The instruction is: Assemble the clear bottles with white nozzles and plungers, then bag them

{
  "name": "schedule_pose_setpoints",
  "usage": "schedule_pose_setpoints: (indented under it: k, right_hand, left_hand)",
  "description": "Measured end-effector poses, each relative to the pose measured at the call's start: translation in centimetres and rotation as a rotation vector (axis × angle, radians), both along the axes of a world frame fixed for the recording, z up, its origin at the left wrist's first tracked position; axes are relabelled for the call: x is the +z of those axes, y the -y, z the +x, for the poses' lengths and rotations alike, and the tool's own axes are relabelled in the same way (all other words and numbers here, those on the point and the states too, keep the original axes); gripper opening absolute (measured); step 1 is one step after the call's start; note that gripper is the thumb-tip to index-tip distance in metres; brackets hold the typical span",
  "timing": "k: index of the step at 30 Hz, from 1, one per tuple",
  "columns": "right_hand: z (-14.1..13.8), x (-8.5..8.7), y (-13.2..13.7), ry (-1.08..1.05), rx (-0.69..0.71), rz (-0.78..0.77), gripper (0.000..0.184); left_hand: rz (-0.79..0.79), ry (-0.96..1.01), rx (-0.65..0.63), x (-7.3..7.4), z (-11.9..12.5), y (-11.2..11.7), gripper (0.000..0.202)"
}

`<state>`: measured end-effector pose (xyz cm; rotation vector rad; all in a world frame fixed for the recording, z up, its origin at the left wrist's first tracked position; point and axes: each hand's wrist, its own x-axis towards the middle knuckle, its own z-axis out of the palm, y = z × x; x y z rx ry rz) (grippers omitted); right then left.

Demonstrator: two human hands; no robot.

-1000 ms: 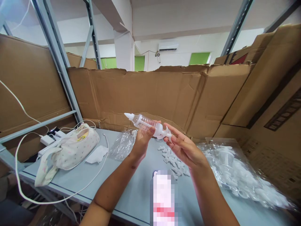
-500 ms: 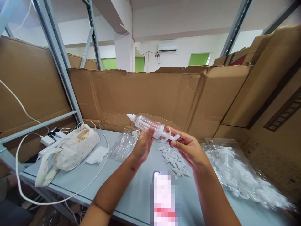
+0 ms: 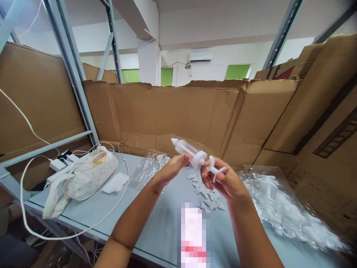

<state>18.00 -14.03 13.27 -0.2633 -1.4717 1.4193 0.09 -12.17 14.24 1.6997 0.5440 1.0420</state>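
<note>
Syringe: held above the bench [image 3: 164, 219], in front of the cardboard panel [image 3: 173, 111]; the clear barrel [image 3: 187, 149] is tilted, its white tip [image 3: 174, 141] pointed up and to the left.
Left hand [image 3: 176, 166]: clamped on the barrel, which is gripped near the white collar [image 3: 198, 159].
Right hand [image 3: 227, 182]: closed on the white handle [image 3: 214, 169], whose stem is partly covered by the fingers.
Loose pieces [image 3: 208, 195]: white, strewn on the bench below the hands.
Right-hand bag [image 3: 287, 210]: clear plastic, filled with white and clear parts.
Left-hand bag [image 3: 143, 171]: clear, crumpled, set beyond the left forearm.
Far left of bench: a pale pouch [image 3: 92, 173] is laid near a white sheet [image 3: 115, 183].
Front edge: a pixelated object [image 3: 193, 230], not identifiable.
</note>
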Motion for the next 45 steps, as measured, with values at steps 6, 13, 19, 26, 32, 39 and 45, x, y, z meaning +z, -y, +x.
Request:
schedule_pose_setpoints:
  k: [6,13,19,26,32,39,45]
  right_hand:
    - [2.1,1.1,1.2,0.062,-0.269,-0.014,0.034]
    - [2.1,1.5,1.2,0.113,-0.401,-0.069,0.034]
    - [2.1,1.5,0.9,0.285,-0.322,-0.058,0.034]
    - [1.7,1.3,1.0,0.372,-0.286,0.033,0.028]
    - [1.5,1.0,1.0,0.384,-0.385,0.176,0.023]
    - [0.7,0.8,0.9,0.378,-0.546,0.19,0.029]
    - [0.1,0.7,0.7,0.31,-0.458,0.194,0.028]
  left_hand:
    - [0.208,-0.988,0.37,-1.6,-4.0,-3.3,0.047]
    - [-0.074,-1.11,0.856,-6.4,-8.2,-9.4,0.056]
    - [-0.241,-0.982,1.051,-9.5,-10.7,-11.4,0.076]
    - [-0.136,-0.637,1.051,-8.2,-10.8,-11.4,0.057]
    - [0.087,-0.263,0.975,-3.8,-8.9,-9.2,0.064]
    - [0.156,0.349,0.682,-0.7,-6.6,-5.4,0.055]
    - [0.171,0.409,0.569,-0.2,-4.5,-4.0,0.026]
